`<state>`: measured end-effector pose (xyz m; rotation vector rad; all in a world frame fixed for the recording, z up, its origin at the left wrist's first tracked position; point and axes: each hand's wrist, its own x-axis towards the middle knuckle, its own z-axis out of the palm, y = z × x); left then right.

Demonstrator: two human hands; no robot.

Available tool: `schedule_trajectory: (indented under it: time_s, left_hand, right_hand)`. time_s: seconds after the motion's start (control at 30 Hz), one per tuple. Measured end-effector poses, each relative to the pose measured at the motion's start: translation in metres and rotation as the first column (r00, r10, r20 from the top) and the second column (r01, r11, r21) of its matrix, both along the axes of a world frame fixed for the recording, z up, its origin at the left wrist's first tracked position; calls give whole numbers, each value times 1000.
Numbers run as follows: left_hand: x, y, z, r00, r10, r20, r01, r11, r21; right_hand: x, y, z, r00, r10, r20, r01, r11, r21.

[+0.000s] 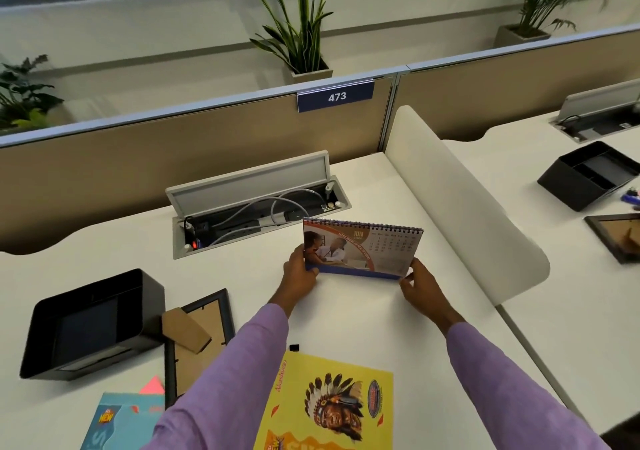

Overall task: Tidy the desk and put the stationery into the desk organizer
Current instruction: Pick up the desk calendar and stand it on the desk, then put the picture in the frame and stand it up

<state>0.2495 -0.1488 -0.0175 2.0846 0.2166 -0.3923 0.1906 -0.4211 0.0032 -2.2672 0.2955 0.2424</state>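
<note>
Calendar: we see a spiral-bound desk calendar with a blue base strip [360, 248] standing upright on the white desk [346, 314], just in front of the open grey cable tray [256, 203]; the page reads JUN, but the date grid is too small for us to read.
Left hand: our left hand [299, 278] grips the calendar's lower left corner, thumb on the front face; the other fingers are hidden behind the card.
Right hand: our right hand [420, 285] pinches the lower right corner of the base; its fingertips are partly hidden behind the card.
Organizer: a black plastic desk organizer [93, 325] sits at the left, well apart from the calendar; its inside is dark and we cannot make out the compartments or any contents.
Frame: a dark picture frame lying face down [201, 338], brown backing and stand showing, touches the organizer's right side; our purple left sleeve [225, 380] covers its lower part.
Papers: a yellow printed sheet with a feathered headdress picture [329, 404] and a teal booklet [121, 422] are both cut off by the bottom edge.
Small item: a tiny black object [294, 347] lies above the yellow sheet; we cannot tell what it is.
Neighbouring desk: a second black organizer [585, 175] stands there beyond the white divider panel [460, 200]; the things beside it are blurred.
</note>
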Motion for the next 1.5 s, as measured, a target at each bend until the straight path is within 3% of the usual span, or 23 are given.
schedule_trajectory:
  time_s: [0.17, 0.33, 0.47, 0.57, 0.63, 0.7, 0.77, 0.87, 1.0, 1.2, 1.5]
  left_hand:
    - [-4, -3, 11, 999, 42, 24, -39, 995, -96]
    - [-11, 3, 13, 997, 49, 63, -48, 999, -9]
    - [-31, 20, 19, 984, -59, 167, 18, 971, 240]
    - [-56, 42, 23, 886, -329, 327, 58, 779, 624]
    - [-72, 55, 24, 852, -401, 336, 37, 687, 726]
    - [-89, 68, 23, 862, -393, 319, 25, 663, 748]
    - [-107, 83, 21, 875, -373, 308, 4, 643, 766]
    - [-129, 103, 17, 894, -335, 297, -18, 636, 772]
    - [-147, 115, 17, 905, -300, 302, -36, 653, 756]
    - [-165, 107, 23, 901, -293, 322, -37, 686, 727]
    - [-189, 128, 21, 927, -232, 293, -55, 690, 722]
  right_hand:
    - [-1, 0, 0, 1000, -10, 28, 9, 1000, 30]
    - [-5, -3, -2, 996, -75, 42, 73, 996, 46]
    - [-21, -8, -7, 979, -198, 50, 194, 978, 76]
    - [-37, -5, -10, 962, -268, 58, 261, 960, 106]
    - [-49, 1, -12, 946, -310, 93, 298, 946, 125]
    - [-61, 12, -15, 941, -325, 93, 311, 941, 136]
    - [-73, 31, -19, 955, -285, 89, 283, 959, 34]
    - [-91, 67, -18, 970, -136, 199, 189, 941, -280]
    - [-104, 113, -22, 968, 95, 232, 12, 907, -422]
    - [-104, 161, -19, 910, 339, 239, -183, 846, -501]
    - [-107, 215, -17, 860, 462, 217, -310, 810, -498]
